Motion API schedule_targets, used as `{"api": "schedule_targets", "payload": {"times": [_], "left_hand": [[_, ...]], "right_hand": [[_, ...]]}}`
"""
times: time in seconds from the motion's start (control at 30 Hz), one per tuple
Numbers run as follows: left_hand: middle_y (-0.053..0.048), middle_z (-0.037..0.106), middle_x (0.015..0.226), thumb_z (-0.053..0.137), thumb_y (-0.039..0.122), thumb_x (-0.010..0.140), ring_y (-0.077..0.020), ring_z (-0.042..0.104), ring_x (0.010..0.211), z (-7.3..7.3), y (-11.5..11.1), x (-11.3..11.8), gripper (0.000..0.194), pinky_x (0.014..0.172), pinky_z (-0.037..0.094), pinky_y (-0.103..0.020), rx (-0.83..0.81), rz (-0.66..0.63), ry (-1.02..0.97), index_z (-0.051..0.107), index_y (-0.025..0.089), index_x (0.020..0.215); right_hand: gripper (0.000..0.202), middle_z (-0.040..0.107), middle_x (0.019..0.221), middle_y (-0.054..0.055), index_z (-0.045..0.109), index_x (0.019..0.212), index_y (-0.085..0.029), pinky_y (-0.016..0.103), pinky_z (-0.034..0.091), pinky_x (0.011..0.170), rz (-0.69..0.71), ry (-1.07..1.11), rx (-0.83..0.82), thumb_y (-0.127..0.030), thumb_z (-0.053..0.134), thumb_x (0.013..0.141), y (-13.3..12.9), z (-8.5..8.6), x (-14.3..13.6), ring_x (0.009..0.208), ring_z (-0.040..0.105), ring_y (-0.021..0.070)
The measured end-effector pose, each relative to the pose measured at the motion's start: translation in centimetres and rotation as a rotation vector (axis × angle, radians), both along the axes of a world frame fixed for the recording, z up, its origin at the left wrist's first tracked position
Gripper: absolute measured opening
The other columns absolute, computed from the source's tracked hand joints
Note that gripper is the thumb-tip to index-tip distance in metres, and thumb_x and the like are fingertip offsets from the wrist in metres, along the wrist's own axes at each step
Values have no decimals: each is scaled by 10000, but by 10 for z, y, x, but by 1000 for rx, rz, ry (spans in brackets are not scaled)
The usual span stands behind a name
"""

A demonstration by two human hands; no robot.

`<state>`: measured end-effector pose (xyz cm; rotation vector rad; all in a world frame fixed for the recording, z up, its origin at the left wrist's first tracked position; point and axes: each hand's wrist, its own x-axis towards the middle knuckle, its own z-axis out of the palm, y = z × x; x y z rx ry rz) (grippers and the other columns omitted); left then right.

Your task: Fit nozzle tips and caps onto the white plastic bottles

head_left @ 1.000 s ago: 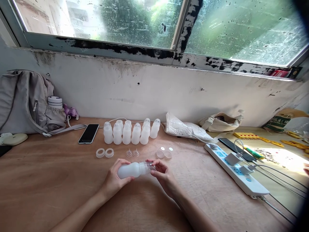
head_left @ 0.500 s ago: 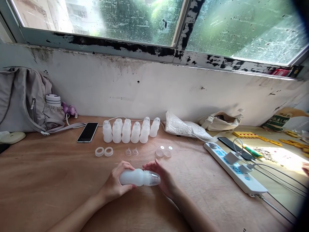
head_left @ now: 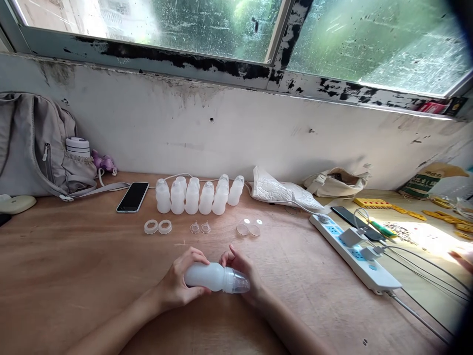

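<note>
My left hand (head_left: 186, 277) is wrapped round the body of a frosted white baby bottle (head_left: 207, 277), which lies nearly level with its clear cap to the right. My right hand (head_left: 242, 271) is behind the cap end, fingers apart and partly curled; whether it touches the cap I cannot tell. Beyond my hands lie two white collar rings (head_left: 151, 227), two clear silicone nipples (head_left: 194, 227) and two clear discs (head_left: 242, 229) with two small white pieces (head_left: 259, 222). Several similar bottles (head_left: 192, 198) stand upright behind them.
A phone (head_left: 133, 197) and a grey backpack (head_left: 33, 148) are at the left. A silvery pouch (head_left: 284, 192) and a cream bag (head_left: 336, 183) lie by the wall. At the right sits a power strip (head_left: 354, 256) with cables. Another person's hand (head_left: 463, 259) shows at the right edge.
The bottle has tipped slightly, cap end lower and nearer me. My right hand's fingers have drawn in closer behind the bottle's neck. The whole view has shifted slightly.
</note>
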<state>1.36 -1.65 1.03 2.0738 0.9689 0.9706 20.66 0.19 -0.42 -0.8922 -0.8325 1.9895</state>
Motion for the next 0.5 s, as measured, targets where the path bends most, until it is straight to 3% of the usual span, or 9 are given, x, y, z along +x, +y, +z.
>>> {"api": "schedule_targets", "payload": {"times": [0.5], "left_hand": [[-57, 470, 945, 653, 208, 629, -178, 507, 852, -4, -7, 5, 379, 737, 431, -294, 16, 10, 13, 474, 195, 962]], "right_hand": [[442, 465, 541, 8, 510, 560, -141, 219, 289, 448, -3, -9, 45, -511, 423, 786, -5, 5, -2, 473, 404, 95]]}}
